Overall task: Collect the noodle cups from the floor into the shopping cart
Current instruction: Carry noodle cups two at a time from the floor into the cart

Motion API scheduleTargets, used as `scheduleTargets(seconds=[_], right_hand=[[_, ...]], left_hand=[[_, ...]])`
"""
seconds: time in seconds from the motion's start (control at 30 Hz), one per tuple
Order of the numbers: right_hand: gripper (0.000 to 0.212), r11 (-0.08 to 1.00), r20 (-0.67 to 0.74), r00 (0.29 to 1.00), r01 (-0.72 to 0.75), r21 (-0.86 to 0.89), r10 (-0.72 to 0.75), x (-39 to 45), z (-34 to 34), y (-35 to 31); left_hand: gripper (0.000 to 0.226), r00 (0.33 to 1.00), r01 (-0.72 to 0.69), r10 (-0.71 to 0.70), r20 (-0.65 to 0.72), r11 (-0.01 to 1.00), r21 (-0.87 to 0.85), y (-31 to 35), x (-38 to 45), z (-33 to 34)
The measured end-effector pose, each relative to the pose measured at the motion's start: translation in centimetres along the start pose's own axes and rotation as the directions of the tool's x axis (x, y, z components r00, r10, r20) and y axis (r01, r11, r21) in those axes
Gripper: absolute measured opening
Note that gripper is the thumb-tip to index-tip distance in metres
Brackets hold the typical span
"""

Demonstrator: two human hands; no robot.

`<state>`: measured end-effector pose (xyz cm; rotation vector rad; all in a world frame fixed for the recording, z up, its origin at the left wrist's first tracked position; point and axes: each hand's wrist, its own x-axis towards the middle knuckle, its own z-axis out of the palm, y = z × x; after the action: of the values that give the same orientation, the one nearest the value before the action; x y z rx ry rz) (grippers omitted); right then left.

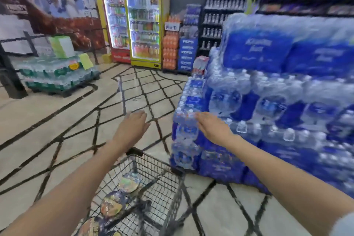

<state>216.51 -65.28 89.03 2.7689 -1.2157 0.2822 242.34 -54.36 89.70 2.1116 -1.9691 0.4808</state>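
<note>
A black wire shopping cart (173,184) stands below me at the bottom centre. Several noodle cups lie inside it, one with a pale lid (128,184) and one with a dark blue rim (112,205). My left hand (132,126) stretches forward above the cart's far end, fingers straight, holding nothing. My right hand (212,124) reaches out beside it, flat and empty, in front of the stacked water packs. No noodle cup shows on the floor in this blurred frame.
A tall stack of blue shrink-wrapped water bottle packs (268,111) fills the right side, close to the cart. Drink fridges (143,17) stand at the back. A low pallet of green water packs (55,74) sits at the left. Tiled floor (134,90) lies between.
</note>
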Motion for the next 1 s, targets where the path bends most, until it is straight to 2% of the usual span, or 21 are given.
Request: scheduleTargets(seconds=[0.1, 0.17, 0.27, 0.3, 0.4, 0.47, 0.6, 0.7, 0.8, 0.87, 0.93, 1.0], right_hand=[[0.031, 0.99, -0.007, 0.99, -0.143, 0.02, 0.143, -7.1, -3.2, 6.3], [0.03, 0.961, -0.029, 0.961, -0.276, -0.019, 0.276, -12.1, -5.1, 10.0], [0.033, 0.903, -0.043, 0.902, -0.43, -0.001, 0.429, -20.8, -6.8, 14.6], [0.034, 0.886, -0.044, 0.885, -0.463, -0.001, 0.463, -24.1, -7.4, 15.9], [0.038, 0.82, -0.05, 0.821, -0.571, -0.031, 0.569, -34.2, -9.4, 18.8], [0.037, 0.764, -0.083, 0.762, -0.645, -0.013, 0.642, -41.2, -10.2, 20.4], [0.039, 0.614, -0.067, 0.613, -0.789, -0.015, 0.787, -55.3, -11.8, 22.2], [0.04, 0.474, -0.031, 0.475, -0.88, -0.033, 0.879, -64.9, -13.2, 22.6], [0.041, 0.302, -0.057, 0.303, -0.953, -0.015, 0.951, -73.8, -13.7, 22.6], [0.041, 0.218, -0.073, 0.217, -0.976, 0.0, 0.973, -79.2, -13.9, 22.5], [0.041, 0.136, -0.098, 0.134, -0.99, 0.019, 0.986, -83.7, -13.9, 22.4], [0.041, 0.04, -0.112, 0.034, -0.998, 0.055, 0.993, -87.5, -13.7, 22.3]], left_hand=[[0.037, 0.988, -0.152, 0.149, -0.036, 0.984, -0.089, 8.0, 3.2, -0.5], [0.032, 0.944, -0.325, 0.314, -0.104, 0.938, -0.119, 13.6, 4.7, -0.6], [0.025, 0.845, -0.535, 0.53, -0.074, 0.831, -0.155, 22.7, 5.9, -0.9], [0.031, 0.805, -0.593, 0.586, -0.094, 0.79, -0.154, 26.1, 6.2, -0.9], [0.033, 0.69, -0.721, 0.714, -0.118, 0.665, -0.195, 36.6, 5.3, -1.7], [0.035, 0.589, -0.807, 0.788, -0.18, 0.558, -0.194, 43.5, 3.7, -2.2], [0.039, 0.415, -0.908, 0.871, -0.263, 0.38, -0.175, 56.8, -0.5, -3.4], [0.038, 0.347, -0.93, 0.9, -0.262, 0.294, -0.222, 66.1, -3.7, -3.8], [0.031, 0.264, -0.947, 0.929, -0.259, 0.198, -0.254, 73.7, -7.4, -5.3], [0.029, 0.208, -0.952, 0.946, -0.247, 0.138, -0.274, 78.0, -9.7, -6.6], [0.035, 0.19, -0.937, 0.95, -0.246, 0.1, -0.336, 82.2, -11.8, -7.8], [0.043, 0.141, -0.949, 0.961, -0.24, 0.062, -0.309, 86.2, -13.7, -8.4]])
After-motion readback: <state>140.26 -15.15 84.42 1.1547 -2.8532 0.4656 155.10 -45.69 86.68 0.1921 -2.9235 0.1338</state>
